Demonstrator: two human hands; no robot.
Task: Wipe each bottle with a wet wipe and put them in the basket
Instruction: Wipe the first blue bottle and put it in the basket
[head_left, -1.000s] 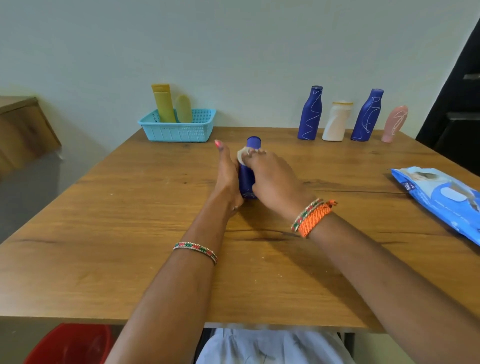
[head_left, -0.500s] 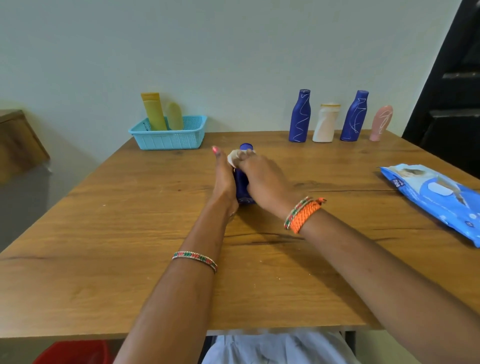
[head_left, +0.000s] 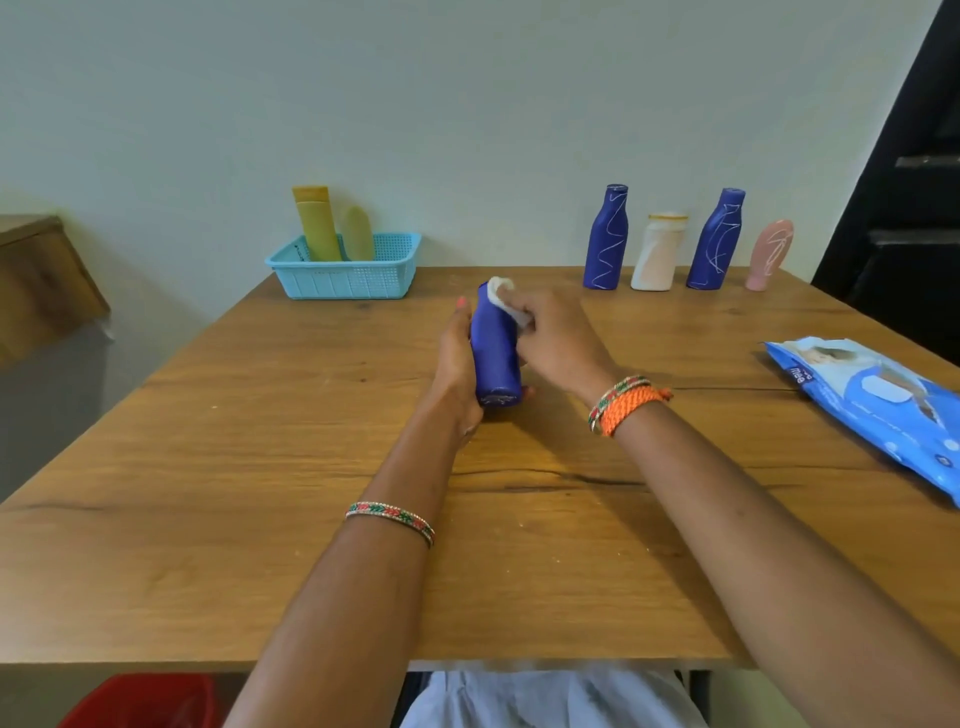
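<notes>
While the red bin (head_left: 140, 701) shows under the counter (head_left: 260, 441) at the lower left, the blue basket (head_left: 345, 273) sits at the far edge with a yellow tube (head_left: 316, 223) and a smaller green bottle (head_left: 358, 234) standing in it. At the middle, your left hand (head_left: 457, 364) has its grip wrapped around the blue bottle (head_left: 494, 353), which is tilted with its base toward you. Your right hand (head_left: 558, 340) pinches a white wet wipe (head_left: 506, 299) against the bottle's neck. Farther right, by the wall, stand a blue bottle with white lines (head_left: 605, 239), a white bottle (head_left: 657, 254), another blue one (head_left: 717, 241) and a pink bottle (head_left: 770, 254). The blue wipes pack (head_left: 878, 405) lies at the right edge.
</notes>
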